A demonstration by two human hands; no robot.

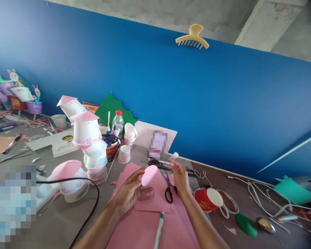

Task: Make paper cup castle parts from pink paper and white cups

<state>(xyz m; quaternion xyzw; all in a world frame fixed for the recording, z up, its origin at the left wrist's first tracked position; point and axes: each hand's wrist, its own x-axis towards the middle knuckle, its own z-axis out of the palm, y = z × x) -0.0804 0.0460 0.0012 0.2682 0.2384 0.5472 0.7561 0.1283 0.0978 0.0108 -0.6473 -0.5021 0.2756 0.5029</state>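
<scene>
A round piece of pink paper (149,175) is pinched between the thumb and fingers of my left hand (131,188), held above pink paper sheets (147,204). My right hand (180,178) is closed, its fingertips at the end of a slim white-and-pink marker (163,163) that points left. Between the hands lie scissors (168,193) with black handles. A white marker with a teal end (159,228) rests on the sheets nearer to me. Just beyond the right fingertips is a small crumpled white item (173,156) that I cannot make out.
Stacked decorated paper cups (86,129) with pink cone tops stand left. Behind are a red-capped bottle (117,121) and white cups (124,154). A black cable (93,207) crosses the left side. A red mug (208,200) and white cords (261,193) lie right. A blue partition (197,103) rises behind.
</scene>
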